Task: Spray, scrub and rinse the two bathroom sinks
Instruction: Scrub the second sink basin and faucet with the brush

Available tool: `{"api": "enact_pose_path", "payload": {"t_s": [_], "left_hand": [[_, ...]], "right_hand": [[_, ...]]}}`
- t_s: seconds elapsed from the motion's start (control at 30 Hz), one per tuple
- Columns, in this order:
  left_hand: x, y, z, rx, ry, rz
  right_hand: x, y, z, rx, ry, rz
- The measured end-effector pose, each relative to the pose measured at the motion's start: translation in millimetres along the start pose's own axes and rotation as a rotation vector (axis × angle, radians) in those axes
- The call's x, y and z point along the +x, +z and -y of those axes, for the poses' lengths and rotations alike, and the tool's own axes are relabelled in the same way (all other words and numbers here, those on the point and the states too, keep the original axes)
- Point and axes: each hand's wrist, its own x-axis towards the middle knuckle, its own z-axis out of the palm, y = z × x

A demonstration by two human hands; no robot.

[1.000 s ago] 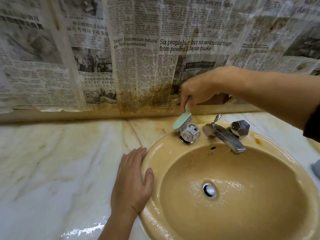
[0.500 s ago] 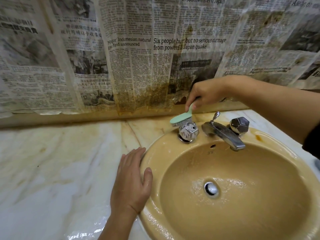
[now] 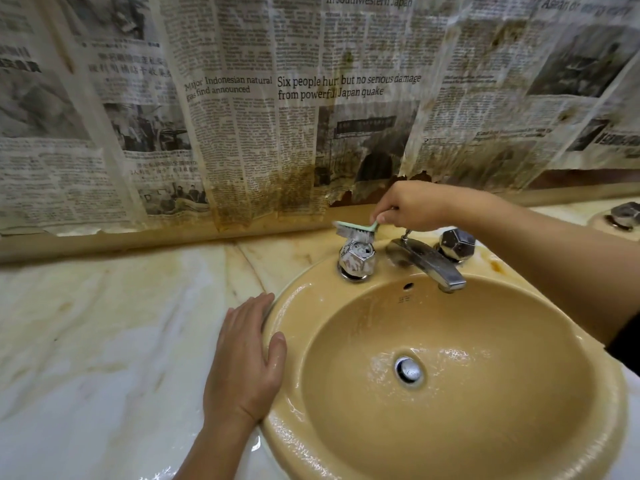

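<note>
Mint-green plastic, the small brush [image 3: 356, 229] now lies nearly level with its bristles down on the crown of the left tap handle [image 3: 356, 258]; a second ago it hung steeply, tip downward, behind that handle. My right hand [image 3: 412, 206] has swung it flat, fingers curled and pinching the short green stem, though from this angle I cannot tell exactly which fingertips carry the grip. My left hand [image 3: 247, 358] has not shifted: fingers straight and close together, pressed flat on the marble counter [image 3: 104, 323], thumb resting over the wet rim of the tan sink [image 3: 446, 368], bracing me.

To my reading, the change means I have moved from the back of the handle to its top, so the scrub of this sink's fittings is under way. The spout [image 3: 427, 263] and the right tap handle [image 3: 457, 243] probably still wait their turn, and a brown stain [image 3: 496, 267] sits on the rim beside that handle. Water glistens around the drain [image 3: 408, 370]. The second sink shows only as an edge with a tap [image 3: 623, 216] at far right, well apart, seemingly untouched.
</note>
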Motion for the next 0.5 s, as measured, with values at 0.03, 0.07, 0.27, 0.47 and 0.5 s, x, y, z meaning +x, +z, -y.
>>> {"api": "enact_pose_path", "payload": {"t_s": [0.03,0.07,0.27,0.47,0.5], "left_hand": [[0,0,0,-0.003,0.001,0.000],[0,-1,0,-0.008,0.003,-0.004],[0,-1,-3,0.007,-0.002,-0.007],[0,-1,-3,0.013,-0.007,0.001],[0,-1,-3,0.015,-0.010,0.003]], "right_hand": [[-6,2,-1,0.020,0.022,-0.018],[-13,3,-2,0.033,0.050,-0.030],[-29,26,10,0.150,0.198,-0.172],[-49,53,20,0.369,0.377,-0.248],[-49,55,25,0.409,0.405,-0.275]]}}
